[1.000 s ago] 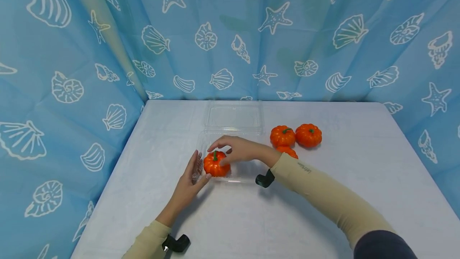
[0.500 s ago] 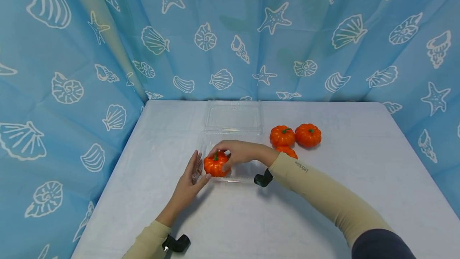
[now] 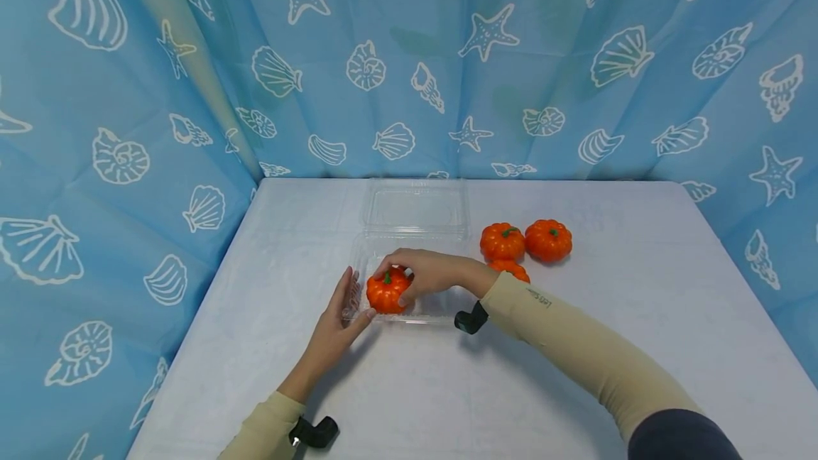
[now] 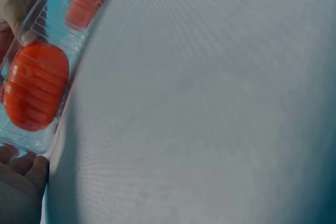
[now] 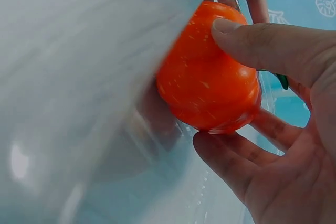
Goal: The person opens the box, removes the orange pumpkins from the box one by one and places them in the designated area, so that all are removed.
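Observation:
A small orange pumpkin (image 3: pixel 383 295) with a green stem sits in the left end of a clear plastic clamshell tray (image 3: pixel 441 304). My right hand (image 3: pixel 399 282) grips it, thumb in front and fingers over the top. The right wrist view shows the thumb (image 5: pixel 262 40) and fingers pinching the pumpkin (image 5: pixel 207 69) inside the tray. My left hand (image 3: pixel 354 297) lies with straight fingers against the tray's left wall. In the left wrist view the pumpkin (image 4: pixel 34 93) shows through the clear wall, above my left fingertips (image 4: pixel 21 166).
The tray's clear lid (image 3: pixel 415 206) lies open behind it. Three more pumpkins lie right of the tray: two side by side (image 3: pixel 502 241) (image 3: pixel 548 240), one (image 3: pixel 514 270) partly behind my right forearm. A white table (image 3: pixel 511 389) is ringed by blue seashell curtains (image 3: pixel 128 126).
My right hand has come down from hovering over the pumpkin and curled round it; the pumpkin has shifted slightly right. The left hand has stayed put.

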The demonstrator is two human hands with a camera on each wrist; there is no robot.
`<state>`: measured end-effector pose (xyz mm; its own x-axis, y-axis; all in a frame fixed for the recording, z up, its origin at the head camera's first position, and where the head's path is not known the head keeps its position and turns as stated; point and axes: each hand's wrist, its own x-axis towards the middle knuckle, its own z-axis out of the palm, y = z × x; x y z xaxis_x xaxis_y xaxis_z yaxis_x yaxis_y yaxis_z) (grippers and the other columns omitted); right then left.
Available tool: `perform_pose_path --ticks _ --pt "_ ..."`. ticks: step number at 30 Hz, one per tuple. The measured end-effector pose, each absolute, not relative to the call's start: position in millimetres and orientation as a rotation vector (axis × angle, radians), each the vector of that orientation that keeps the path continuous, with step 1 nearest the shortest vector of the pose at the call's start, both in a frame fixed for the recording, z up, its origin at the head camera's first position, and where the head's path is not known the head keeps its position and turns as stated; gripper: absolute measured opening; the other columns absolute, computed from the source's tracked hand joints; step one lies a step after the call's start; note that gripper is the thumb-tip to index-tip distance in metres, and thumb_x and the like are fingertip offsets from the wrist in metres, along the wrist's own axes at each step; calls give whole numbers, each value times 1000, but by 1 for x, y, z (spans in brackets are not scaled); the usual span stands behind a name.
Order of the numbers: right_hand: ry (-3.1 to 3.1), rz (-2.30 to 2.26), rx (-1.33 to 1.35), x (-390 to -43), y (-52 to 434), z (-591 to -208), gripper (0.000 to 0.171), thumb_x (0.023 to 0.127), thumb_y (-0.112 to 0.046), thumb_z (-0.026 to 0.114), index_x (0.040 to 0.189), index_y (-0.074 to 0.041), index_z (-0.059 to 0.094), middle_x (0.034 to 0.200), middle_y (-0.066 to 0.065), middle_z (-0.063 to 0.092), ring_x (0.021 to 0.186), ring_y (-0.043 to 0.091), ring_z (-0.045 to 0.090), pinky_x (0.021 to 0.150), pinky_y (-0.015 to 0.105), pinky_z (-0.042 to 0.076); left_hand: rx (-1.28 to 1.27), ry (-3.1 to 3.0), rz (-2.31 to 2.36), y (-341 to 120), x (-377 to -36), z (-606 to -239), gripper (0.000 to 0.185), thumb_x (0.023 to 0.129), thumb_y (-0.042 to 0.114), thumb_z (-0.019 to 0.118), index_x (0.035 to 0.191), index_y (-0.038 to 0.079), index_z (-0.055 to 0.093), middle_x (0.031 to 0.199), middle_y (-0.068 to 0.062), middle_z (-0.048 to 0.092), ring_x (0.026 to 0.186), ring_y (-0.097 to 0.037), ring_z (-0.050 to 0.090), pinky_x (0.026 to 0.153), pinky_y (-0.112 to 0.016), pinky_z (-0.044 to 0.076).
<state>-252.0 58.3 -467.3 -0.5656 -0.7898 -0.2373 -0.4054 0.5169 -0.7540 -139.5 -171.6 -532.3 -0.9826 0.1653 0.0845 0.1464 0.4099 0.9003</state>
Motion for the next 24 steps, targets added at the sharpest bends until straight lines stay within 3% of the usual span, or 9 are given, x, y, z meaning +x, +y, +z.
perform_pose_path --ticks 13,24 --pt "2310 -857 -894 -256 84 -467 51 86 -13 83 130 -27 61 138 -3 56 128 20 51 106 38 49 250 2655 1634 -170 -140 -533 89 97 30 71 165 15 15 166 -8 28 152 -29 27 120 -55 22" --pt "2346 -861 -868 -254 92 -469 58 86 -19 84 138 -27 59 142 4 51 128 22 51 106 40 49 241 2645 1642 -170 -139 -534 87 97 30 70 165 16 16 166 -9 27 153 -28 24 122 -54 18"
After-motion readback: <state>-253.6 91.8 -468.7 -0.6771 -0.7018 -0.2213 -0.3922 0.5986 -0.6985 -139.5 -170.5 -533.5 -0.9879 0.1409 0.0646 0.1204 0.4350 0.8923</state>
